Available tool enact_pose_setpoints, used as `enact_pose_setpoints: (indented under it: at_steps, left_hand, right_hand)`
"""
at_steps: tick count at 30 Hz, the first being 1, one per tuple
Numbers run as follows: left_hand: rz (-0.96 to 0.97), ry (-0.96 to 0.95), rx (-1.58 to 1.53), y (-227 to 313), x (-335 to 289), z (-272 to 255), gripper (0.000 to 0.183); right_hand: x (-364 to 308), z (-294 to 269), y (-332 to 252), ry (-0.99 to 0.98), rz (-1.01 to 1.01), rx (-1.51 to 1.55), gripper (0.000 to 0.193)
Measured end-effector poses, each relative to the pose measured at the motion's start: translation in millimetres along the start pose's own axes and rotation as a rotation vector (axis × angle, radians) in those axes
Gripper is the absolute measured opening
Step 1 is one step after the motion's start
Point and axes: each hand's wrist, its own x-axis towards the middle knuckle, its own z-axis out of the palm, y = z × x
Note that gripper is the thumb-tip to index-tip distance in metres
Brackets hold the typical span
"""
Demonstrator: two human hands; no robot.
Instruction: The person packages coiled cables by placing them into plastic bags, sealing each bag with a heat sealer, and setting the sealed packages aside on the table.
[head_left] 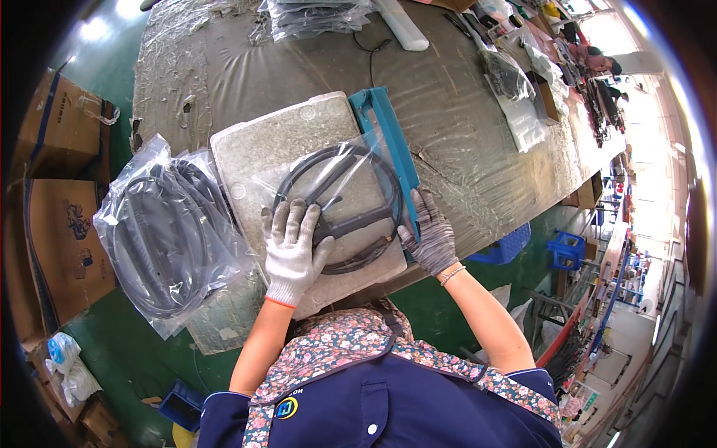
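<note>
Here we work on a long surface point(463, 112) with a grey board point(276, 142); our left hand point(293, 246) presses flat on the bagged black hose coil point(340, 205), our right hand point(429, 233) pinches the bag's edge; slippery plastic could let it slide.

Single head view, looking steeply down from above, close over both gloved grips on the bench point(463, 112); fisheye bends edges beyond them.
</note>
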Motion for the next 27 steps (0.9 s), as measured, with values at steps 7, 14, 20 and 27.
enact_pose_setpoints:
  at_steps: [7, 14, 20, 27]
  left_hand:
    - [0.003, 0.005, 0.004, 0, 0, -1, 0.060]
    - [0.008, 0.015, 0.033, 8, 1, -3, 0.060]
    - [0.133, -0.016, 0.159, 39, 67, -16, 0.065]
    - [-0.237, -0.557, 0.262, 21, 152, -10, 0.079]
  right_hand:
    - [0, 1, -2, 0.022, 0.005, 0.032, 0.079]
    - [-3, 1, 4, 0.035, -0.008, 0.021, 0.078]
    - [-4, -10, 20, 0.013, -0.001, 0.075, 0.082]
    - [-65, -58, 54, 0.291, 0.525, 1.302, 0.051]
